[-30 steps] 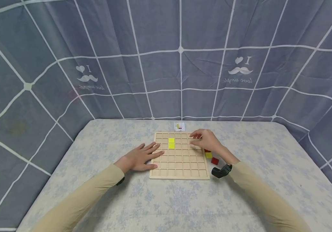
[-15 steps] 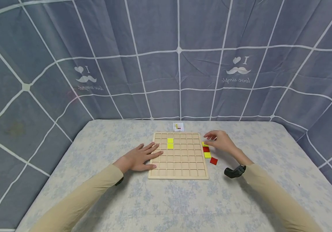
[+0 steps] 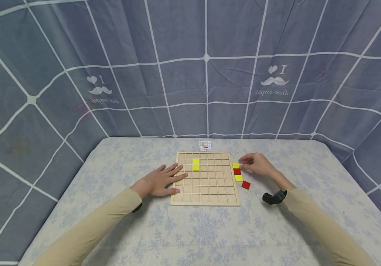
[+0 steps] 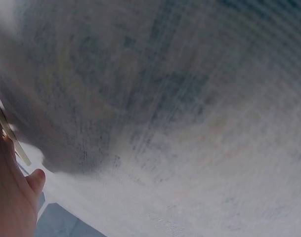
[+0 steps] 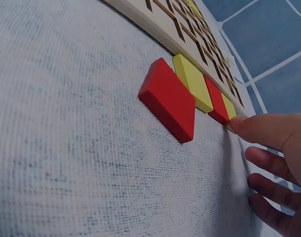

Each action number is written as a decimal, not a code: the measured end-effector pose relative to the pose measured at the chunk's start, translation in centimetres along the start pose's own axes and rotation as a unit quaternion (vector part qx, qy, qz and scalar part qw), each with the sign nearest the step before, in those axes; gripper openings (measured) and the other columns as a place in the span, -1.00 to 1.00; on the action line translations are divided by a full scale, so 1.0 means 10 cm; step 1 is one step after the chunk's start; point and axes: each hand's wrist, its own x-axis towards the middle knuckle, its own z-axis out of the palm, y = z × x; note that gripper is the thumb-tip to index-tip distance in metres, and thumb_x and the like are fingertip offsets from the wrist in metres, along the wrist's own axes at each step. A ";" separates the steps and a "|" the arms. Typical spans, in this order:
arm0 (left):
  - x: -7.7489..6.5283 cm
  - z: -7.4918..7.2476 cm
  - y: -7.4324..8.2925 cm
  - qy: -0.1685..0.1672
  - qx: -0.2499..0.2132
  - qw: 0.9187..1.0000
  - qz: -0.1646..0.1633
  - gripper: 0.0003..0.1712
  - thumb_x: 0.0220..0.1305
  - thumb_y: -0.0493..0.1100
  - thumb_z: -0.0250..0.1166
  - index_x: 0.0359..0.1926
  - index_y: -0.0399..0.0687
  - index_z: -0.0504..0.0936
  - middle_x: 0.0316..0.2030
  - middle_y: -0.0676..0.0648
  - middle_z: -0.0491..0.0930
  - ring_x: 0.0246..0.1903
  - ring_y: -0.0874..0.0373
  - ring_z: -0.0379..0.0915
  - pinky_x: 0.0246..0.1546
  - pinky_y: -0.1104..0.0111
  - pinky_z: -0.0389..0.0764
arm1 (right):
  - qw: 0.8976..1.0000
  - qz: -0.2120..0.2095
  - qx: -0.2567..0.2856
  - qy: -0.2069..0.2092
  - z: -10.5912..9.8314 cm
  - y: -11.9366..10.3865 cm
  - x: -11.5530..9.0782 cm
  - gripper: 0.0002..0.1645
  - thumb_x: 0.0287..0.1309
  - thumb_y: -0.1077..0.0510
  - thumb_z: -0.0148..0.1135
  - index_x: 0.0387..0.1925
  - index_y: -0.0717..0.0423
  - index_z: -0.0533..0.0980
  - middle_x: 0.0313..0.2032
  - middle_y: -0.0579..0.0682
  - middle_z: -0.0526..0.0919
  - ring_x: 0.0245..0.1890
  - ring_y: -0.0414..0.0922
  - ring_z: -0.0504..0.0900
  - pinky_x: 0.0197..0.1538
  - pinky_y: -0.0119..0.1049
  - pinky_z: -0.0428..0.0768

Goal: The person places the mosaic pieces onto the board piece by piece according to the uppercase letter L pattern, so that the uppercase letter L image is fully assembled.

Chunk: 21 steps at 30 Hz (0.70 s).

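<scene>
The far yellow tile lies flat on the tablecloth, just outside the board's right edge. The thumb tip of the right hand is at this tile's outer side, covering a corner of it in the right wrist view; whether it touches, I cannot tell. The index fingertip hangs near the tile's far outer corner. The thumb and index finger stand apart, and the other fingers are loosely bent.

Next to that tile, toward the person, comes a red tile, then the near yellow tile, all three in a row along the board. A second red tile lies turned at an angle just beyond the row's near end, well apart from the fingers.

The wooden grid board holds two yellow tiles one above the other in its third column from the left. The left hand lies palm down across the board's left edge, fingers spread. Beyond the board's far edge is a small grid card; a grey-blue curtain hangs behind.
</scene>
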 end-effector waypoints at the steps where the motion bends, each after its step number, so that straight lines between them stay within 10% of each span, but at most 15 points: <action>1: 0.00 0.00 0.00 0.000 0.000 1.000 0.000 -0.23 0.40 0.40 -0.21 0.52 0.35 -0.11 0.54 0.01 -0.26 0.53 0.02 -0.38 0.44 -0.10 -0.05 | 1.000 -0.002 0.001 -0.003 0.00 0.00 0.00 -0.64 0.08 0.11 0.39 -0.10 0.20 0.66 -0.25 0.10 0.73 -0.28 -0.08 0.62 -0.30 -0.33 0.54; 21: 0.00 0.04 -0.02 0.019 -0.005 1.000 0.009 -0.24 0.40 0.38 -0.18 0.52 0.33 -0.08 0.54 -0.01 -0.23 0.53 -0.01 -0.34 0.43 -0.12 -0.02 | 1.000 0.006 -0.022 -0.020 -0.01 -0.04 0.03 -0.66 0.14 0.10 0.32 -0.09 0.21 0.65 -0.20 0.12 0.71 -0.27 -0.07 0.61 -0.25 -0.25 0.55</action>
